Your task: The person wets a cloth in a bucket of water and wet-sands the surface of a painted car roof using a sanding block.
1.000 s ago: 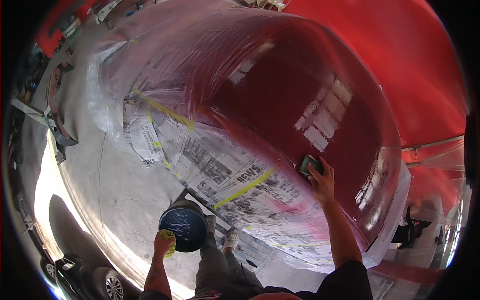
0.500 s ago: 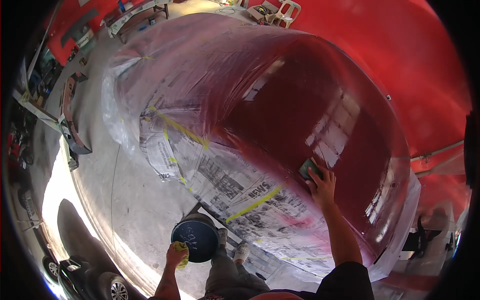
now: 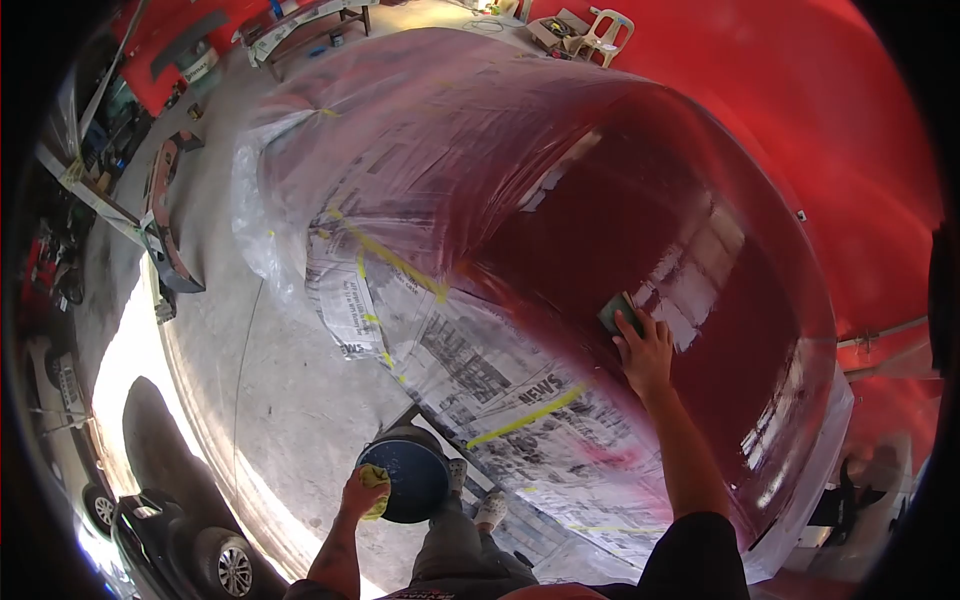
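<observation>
A glossy dark red car panel (image 3: 580, 240) fills the middle right, with window reflections on it. My right hand (image 3: 648, 355) presses a dark green sanding block (image 3: 617, 314) against this panel near its left edge. Fingers and thumb close around the block. At lower left, my left hand (image 3: 360, 494) grips a yellow cloth (image 3: 376, 480) at the rim of a dark bucket (image 3: 418, 478). Whether that hand also holds the bucket rim cannot be made out. Dark liquid shows inside the bucket.
Newspaper (image 3: 470, 350) and clear plastic sheeting (image 3: 400, 150), stuck with yellow tape (image 3: 525, 418), cover the rest of the car. My feet stand close beside it. A loose bumper (image 3: 165, 220), a black vehicle (image 3: 165, 550) and a plastic chair (image 3: 606, 36) are around.
The whole view has shifted slightly, with the car appearing further right. My right hand and the block have slid a little across the panel, toward its left edge. Both hands keep their holds.
</observation>
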Demonstrator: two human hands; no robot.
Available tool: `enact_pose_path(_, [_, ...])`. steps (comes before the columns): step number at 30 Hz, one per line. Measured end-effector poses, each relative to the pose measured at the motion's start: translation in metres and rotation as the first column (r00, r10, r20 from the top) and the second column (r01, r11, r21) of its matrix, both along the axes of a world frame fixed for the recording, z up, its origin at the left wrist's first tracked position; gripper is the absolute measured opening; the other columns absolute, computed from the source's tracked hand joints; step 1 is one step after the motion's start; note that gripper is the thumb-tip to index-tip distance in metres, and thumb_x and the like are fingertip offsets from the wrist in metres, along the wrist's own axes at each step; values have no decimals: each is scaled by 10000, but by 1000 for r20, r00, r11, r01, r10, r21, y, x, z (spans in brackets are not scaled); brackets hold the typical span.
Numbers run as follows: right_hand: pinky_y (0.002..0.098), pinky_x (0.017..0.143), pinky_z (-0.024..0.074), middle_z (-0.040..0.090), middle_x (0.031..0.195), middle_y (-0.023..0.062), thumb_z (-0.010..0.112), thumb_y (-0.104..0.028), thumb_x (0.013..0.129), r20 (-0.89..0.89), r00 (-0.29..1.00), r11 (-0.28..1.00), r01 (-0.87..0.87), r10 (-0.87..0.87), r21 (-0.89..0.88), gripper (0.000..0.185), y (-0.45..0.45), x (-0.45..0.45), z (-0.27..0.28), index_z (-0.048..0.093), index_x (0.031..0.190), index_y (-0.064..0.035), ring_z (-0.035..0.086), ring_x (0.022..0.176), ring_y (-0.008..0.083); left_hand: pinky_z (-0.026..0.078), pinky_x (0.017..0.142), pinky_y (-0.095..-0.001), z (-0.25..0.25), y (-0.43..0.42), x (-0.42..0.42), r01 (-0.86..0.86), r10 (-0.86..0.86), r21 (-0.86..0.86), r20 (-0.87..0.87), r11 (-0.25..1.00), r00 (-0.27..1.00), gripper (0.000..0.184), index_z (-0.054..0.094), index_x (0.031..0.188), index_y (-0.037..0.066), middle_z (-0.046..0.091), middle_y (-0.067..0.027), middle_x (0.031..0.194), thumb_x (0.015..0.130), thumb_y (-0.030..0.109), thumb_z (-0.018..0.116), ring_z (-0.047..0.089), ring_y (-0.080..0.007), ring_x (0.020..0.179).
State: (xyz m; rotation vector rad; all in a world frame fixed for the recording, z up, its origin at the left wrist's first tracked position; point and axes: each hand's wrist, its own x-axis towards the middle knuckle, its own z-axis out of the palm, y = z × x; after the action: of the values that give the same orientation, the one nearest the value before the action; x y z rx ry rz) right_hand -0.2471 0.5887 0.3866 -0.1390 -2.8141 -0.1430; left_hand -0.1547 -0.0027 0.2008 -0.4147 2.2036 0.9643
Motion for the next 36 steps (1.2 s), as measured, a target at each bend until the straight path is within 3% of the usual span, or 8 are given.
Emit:
enact_pose_path(3, [490,893,416,554,1305,142,712,-278,856,98,995,999,-22,26,-42,487,19,117,5,606,1331,-289,528,1049,341,528,949,-412,4,-21,23,-109,109,23,-1,994,994,785,558,1307,60,678,-154,1182,649,318,899,661,-299,1098])
enact_pose_path(6, [500,911,406,539,1318,150,727,-259,835,141,989,997,-36,45,-72,483,27,126,9,622,1307,-270,517,1077,352,533,942,-416,6,-40,55,-147,147,-19,0,989,989,778,564,1301,63,681,-148,1176,642,295,907,665,-293,1088])
enact_pose_path(11, [471,907,416,555,1292,101,743,-244,817,53,987,984,-148,154,-96,492,0,4,1,614,1292,-245,527,1083,318,533,936,-413,-5,-40,69,-87,90,-78,35,993,995,756,562,1286,58,688,-150,1146,655,294,905,672,-313,1066])
enact_pose_path(14, [456,886,448,582,1244,81,713,-241,868,-27,998,992,-65,62,-111,413,-33,-97,-2,631,1273,-232,554,1086,307,533,933,-408,-1,-7,34,51,-51,-27,5,998,999,749,557,1285,55,685,-153,1146,662,291,899,669,-311,1068])
enact_pose_path(17, [451,894,450,584,1255,80,714,-230,869,2,997,987,-74,75,-142,415,-33,-93,0,630,1276,-240,555,1103,304,533,928,-409,6,15,2,89,-80,71,-125,993,989,744,557,1285,56,685,-152,1138,664,286,895,669,-307,1061])
enact_pose_path(24, [508,1057,388,508,1437,144,690,-121,848,126,986,992,115,-109,-45,548,59,161,0,581,1380,-184,492,1260,384,545,902,-406,11,-23,23,-65,71,45,-146,997,987,703,578,1250,43,693,-157,1107,657,255,890,682,-298,1027])
enact_pose_path(31, [496,978,445,545,1393,123,644,-150,907,81,983,985,169,-166,-28,476,32,4,7,579,1374,-212,529,1215,364,536,932,-429,-1,-32,62,-3,4,-108,11,994,1000,749,568,1271,51,684,-174,1136,651,321,892,670,-323,1073])
enact_pose_path(36, [495,985,451,555,1386,85,633,-217,939,31,979,978,203,-202,-39,424,30,-49,2,595,1359,-260,510,1242,348,503,991,-413,-15,-3,27,90,-91,-37,-26,995,996,818,526,1332,35,652,-196,1220,661,338,883,629,-341,1158])
